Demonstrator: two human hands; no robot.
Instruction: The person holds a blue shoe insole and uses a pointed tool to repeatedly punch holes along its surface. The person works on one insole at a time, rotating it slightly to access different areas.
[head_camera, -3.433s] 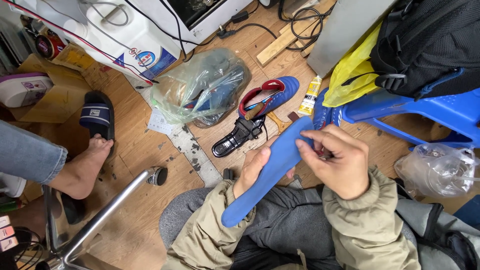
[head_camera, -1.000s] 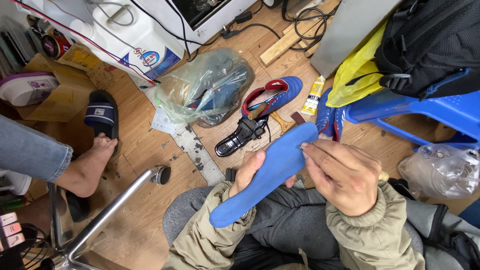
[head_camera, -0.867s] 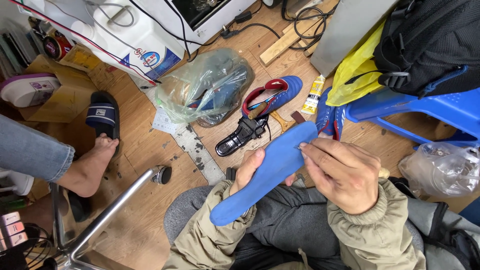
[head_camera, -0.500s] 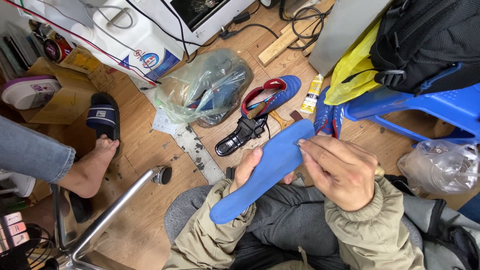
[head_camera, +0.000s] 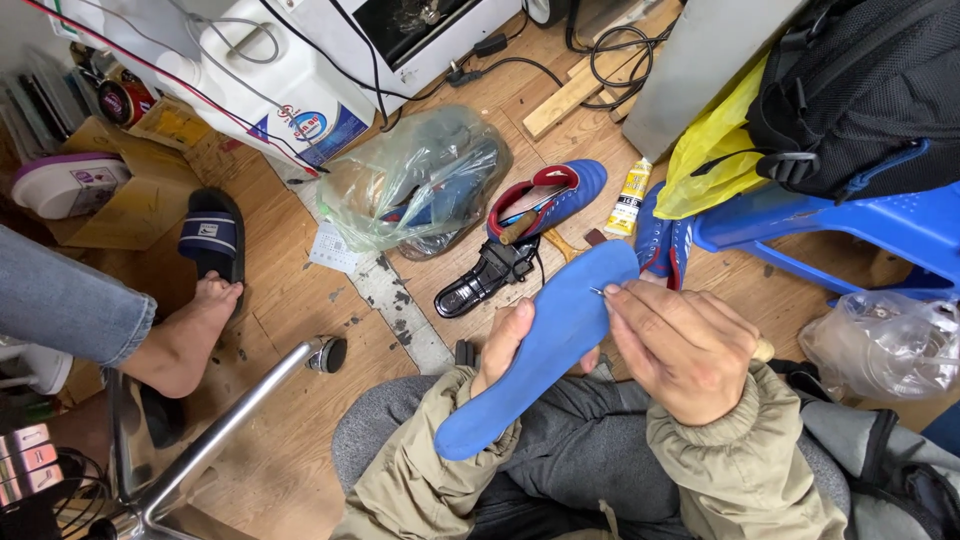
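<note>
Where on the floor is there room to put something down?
Bare wood lies between the black slide sandal and the metal chair leg, by another person's bare foot. It is crowded ahead of the blue insole: plastic bag, blue shoe, black shoe form, glue tube.

Bare hands, left (head_camera: 505, 345) and right (head_camera: 685, 345), without gloves or rings. Olive-khaki jacket sleeves (head_camera: 745, 470), puffy and creased, with ribbed knit cuffs at the wrists. Dark grey trousers (head_camera: 585, 455) below, softly wrinkled.

The insole (head_camera: 545, 350) lies between 2 hands, shoe (head_camera: 545, 200) beyond it, bag (head_camera: 420, 185) left.
</note>
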